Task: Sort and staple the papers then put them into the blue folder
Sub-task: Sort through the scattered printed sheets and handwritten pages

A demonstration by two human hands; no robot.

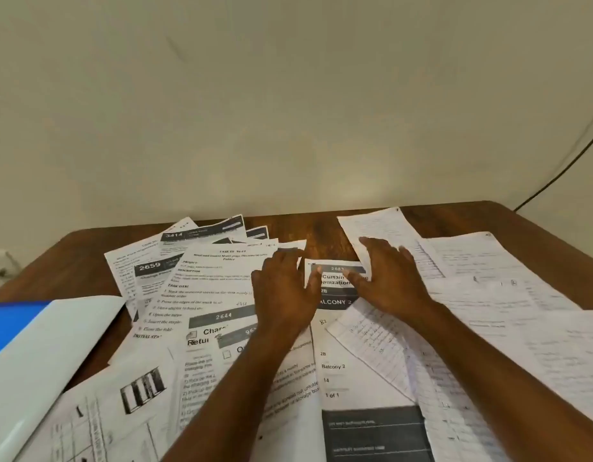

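Brown table (325,225), top strewn with loose papers (221,295); plain wall behind. Landmark: the "Curtain" sheet (335,328), a printed page with dark header bars, lying near the table's middle.

Left hand (283,291): palm down, fingers straight and slightly spread, resting flat on printed sheets just left of the Curtain sheet; thumb tip touches that sheet's upper left edge. Nothing pinched.

Right hand (393,280): palm down, fingers spread, lying across the Curtain sheet's upper right corner and onto the handwritten sheet (378,228) beyond it. Thumb lies over the header print. Nothing pinched or curled round.

Left of the Curtain sheet: fan of overlapping printed forms, headers reading 3414, 2659, 2644. Right of it: handwritten lined pages (488,295), overlapping, out to the table edge.

Blue folder (11,325): far left of the Curtain sheet, at the frame's left edge, a white sheet or flap lying over it.

Dark cable (568,161) runs down the wall, up and right of the Curtain sheet.
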